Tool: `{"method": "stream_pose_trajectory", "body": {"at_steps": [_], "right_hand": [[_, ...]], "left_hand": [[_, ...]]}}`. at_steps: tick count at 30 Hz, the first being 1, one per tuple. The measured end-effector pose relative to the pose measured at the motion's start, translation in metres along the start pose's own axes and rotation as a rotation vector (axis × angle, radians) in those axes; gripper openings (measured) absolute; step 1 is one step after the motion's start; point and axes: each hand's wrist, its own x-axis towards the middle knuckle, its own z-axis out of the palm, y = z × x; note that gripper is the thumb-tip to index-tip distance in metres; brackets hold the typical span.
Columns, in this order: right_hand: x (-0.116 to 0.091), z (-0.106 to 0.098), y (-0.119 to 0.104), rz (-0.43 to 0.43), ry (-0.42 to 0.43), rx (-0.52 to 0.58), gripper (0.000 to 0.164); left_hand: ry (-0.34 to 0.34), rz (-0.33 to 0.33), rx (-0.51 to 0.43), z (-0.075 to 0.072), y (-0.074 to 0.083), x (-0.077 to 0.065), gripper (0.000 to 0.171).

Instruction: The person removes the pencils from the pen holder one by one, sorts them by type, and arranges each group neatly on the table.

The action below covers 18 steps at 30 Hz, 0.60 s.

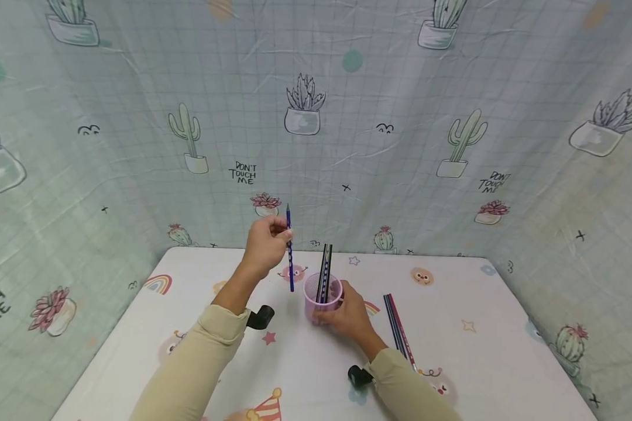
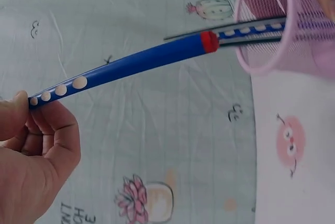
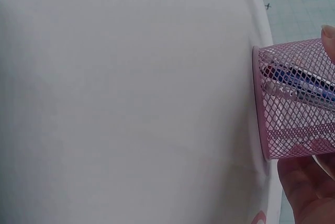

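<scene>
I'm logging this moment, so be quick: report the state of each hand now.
Left hand: closed, pinching a spotted blue pencil.
Right hand: holding the pink mesh cup by its side.

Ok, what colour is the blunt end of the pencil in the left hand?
Red; the blunt end shows best in the left wrist view.

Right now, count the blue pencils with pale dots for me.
2 that I can make out: a dotted pencil pinched in the left hand, and a second dotted pencil standing in the pink mesh cup. Others may be hidden inside the cup.
</scene>
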Motion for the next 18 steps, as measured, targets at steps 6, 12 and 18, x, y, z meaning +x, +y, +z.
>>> {"method": "stream_pose_trajectory", "body": {"at_steps": [6,12,18], "right_hand": [[0.000,-0.001,0.001,0.010,-0.001,0.010,0.086],[0.001,-0.001,0.003,-0.013,0.005,0.031,0.084],[0.001,0.000,0.001,-0.009,0.004,0.047,0.083]], "left_hand": [[-0.027,-0.099,0.022,-0.024,-0.017,-0.003,0.023],[-0.048,-0.163,0.068,-0.040,-0.035,-0.009,0.023],[-0.047,-0.240,0.108,-0.049,-0.053,-0.017,0.023]]}}
